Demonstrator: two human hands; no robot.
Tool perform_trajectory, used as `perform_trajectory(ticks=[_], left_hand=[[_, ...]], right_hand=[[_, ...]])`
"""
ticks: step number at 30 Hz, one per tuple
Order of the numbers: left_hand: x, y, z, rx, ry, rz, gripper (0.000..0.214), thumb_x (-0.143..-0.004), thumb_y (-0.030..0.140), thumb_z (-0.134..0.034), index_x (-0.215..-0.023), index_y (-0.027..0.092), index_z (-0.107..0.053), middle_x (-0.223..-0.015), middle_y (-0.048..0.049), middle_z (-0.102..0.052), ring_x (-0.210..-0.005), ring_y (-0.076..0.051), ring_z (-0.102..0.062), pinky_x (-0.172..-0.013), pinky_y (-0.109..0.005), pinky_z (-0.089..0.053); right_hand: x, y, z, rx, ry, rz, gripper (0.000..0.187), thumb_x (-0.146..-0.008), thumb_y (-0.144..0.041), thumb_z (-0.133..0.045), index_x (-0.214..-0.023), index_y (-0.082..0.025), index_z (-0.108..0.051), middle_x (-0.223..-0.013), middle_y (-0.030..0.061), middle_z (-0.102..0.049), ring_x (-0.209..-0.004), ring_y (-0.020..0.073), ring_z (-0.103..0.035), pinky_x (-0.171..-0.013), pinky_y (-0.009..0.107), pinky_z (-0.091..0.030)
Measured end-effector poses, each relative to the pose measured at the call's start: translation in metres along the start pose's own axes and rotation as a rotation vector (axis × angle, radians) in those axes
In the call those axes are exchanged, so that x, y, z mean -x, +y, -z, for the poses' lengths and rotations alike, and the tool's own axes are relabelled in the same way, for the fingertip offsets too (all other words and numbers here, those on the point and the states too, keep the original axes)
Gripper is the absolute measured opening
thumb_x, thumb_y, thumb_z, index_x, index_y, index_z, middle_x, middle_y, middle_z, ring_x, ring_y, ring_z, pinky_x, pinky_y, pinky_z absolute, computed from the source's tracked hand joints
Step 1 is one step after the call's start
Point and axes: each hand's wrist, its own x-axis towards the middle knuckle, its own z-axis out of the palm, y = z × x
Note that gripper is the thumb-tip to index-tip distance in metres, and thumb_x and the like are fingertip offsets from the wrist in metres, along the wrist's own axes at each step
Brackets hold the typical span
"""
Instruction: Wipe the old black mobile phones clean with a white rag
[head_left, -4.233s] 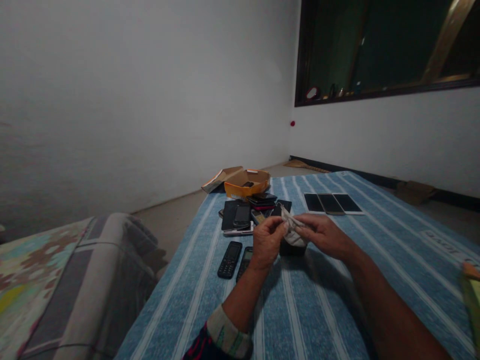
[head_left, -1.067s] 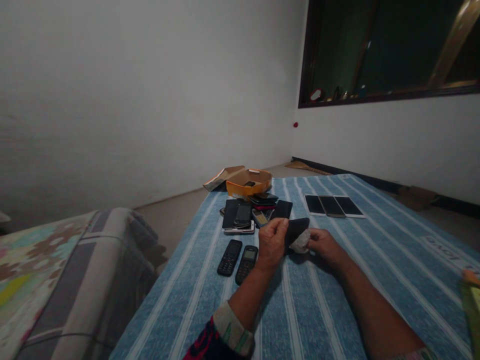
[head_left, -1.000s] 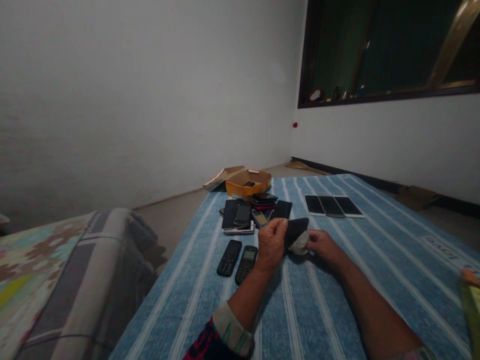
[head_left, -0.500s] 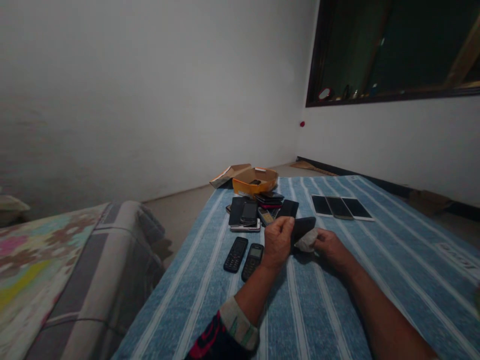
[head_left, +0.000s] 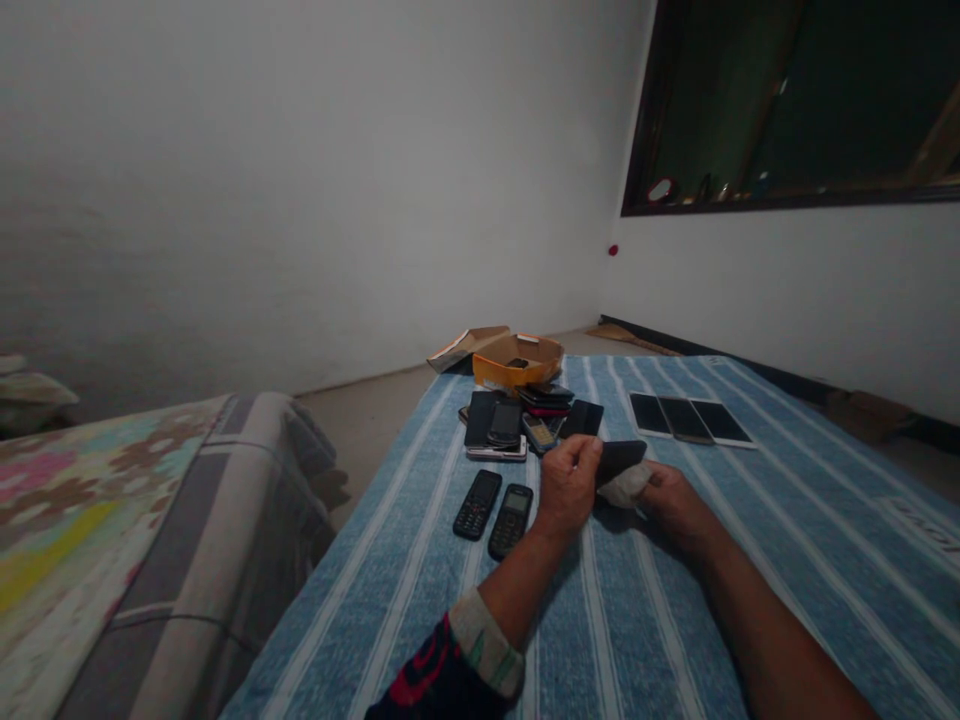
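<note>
My left hand [head_left: 568, 487] is closed around the near end of a dark phone [head_left: 622, 457], tilted up above the striped cloth. My right hand [head_left: 675, 499] pinches a crumpled white cloth [head_left: 625, 486] pressed against the underside of that phone. Just left of my left hand, two black keypad phones [head_left: 495, 500] lie side by side.
A heap of phones [head_left: 517, 420] sits beyond my hands, with an orange cardboard box [head_left: 517, 360] behind it. Three smartphones [head_left: 688, 418] lie in a row at the right. The blue striped sheet [head_left: 787, 540] covers the surface; a patterned mattress [head_left: 112, 520] lies at the left.
Earlier both hands worked the white cloth alone. Now the left hand grips the dark phone while the right holds the cloth against it. My view has drifted left; hands hardly moved in the last second.
</note>
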Motion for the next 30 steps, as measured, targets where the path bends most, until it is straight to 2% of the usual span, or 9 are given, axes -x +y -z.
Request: perform_trajectory(ticks=[5, 12, 21, 25, 30], left_hand=[[0.004, 0.004, -0.004, -0.001, -0.003, -0.010, 0.030, -0.087, 0.037, -0.050, -0.074, 0.015, -0.066, -0.065, 0.0015, -0.055, -0.065, -0.014, -0.051, -0.063, -0.024, -0.040], [0.009, 0.006, -0.005, -0.027, 0.003, -0.030, 0.031, -0.088, 0.036, -0.049, -0.072, 0.016, -0.065, -0.065, 0.0011, -0.057, -0.066, -0.014, -0.052, -0.063, -0.024, -0.040], [0.011, 0.005, -0.001, -0.006, 0.014, -0.044, 0.032, -0.089, 0.038, -0.048, -0.073, 0.017, -0.066, -0.065, -0.0001, -0.059, -0.065, -0.015, -0.054, -0.062, -0.024, -0.041], [0.010, 0.004, 0.002, -0.002, 0.009, -0.028, 0.032, -0.089, 0.037, -0.047, -0.073, 0.016, -0.065, -0.064, 0.0005, -0.056, -0.065, -0.015, -0.052, -0.062, -0.025, -0.040], [0.010, 0.000, 0.004, 0.013, 0.005, 0.021, 0.033, -0.088, 0.038, -0.046, -0.066, 0.018, -0.059, -0.060, 0.0029, -0.047, -0.061, -0.013, -0.045, -0.059, -0.025, -0.035]], right_hand=[[0.001, 0.003, 0.003, 0.046, 0.027, -0.005, 0.029, -0.067, -0.032, -0.078, -0.091, -0.017, -0.075, -0.086, 0.0065, -0.074, -0.081, 0.0235, -0.066, -0.073, 0.035, -0.051], [0.003, 0.008, 0.007, 0.190, 0.053, 0.006, 0.018, -0.062, -0.025, -0.075, -0.077, -0.016, -0.076, -0.072, 0.0039, -0.072, -0.071, 0.0211, -0.064, -0.071, 0.033, -0.049], [0.009, 0.016, 0.007, 0.140, 0.087, 0.027, 0.028, -0.064, -0.030, -0.076, -0.088, -0.016, -0.076, -0.080, 0.0069, -0.074, -0.077, 0.0246, -0.066, -0.071, 0.035, -0.051], [0.012, 0.010, 0.011, 0.156, 0.135, 0.020, 0.032, -0.064, -0.032, -0.076, -0.091, -0.016, -0.076, -0.082, 0.0082, -0.073, -0.078, 0.0257, -0.067, -0.069, 0.036, -0.052], [0.021, -0.008, 0.007, 0.151, 0.197, -0.015, 0.030, -0.063, -0.033, -0.077, -0.089, -0.016, -0.076, -0.077, 0.0074, -0.073, -0.072, 0.0256, -0.066, -0.066, 0.037, -0.052]])
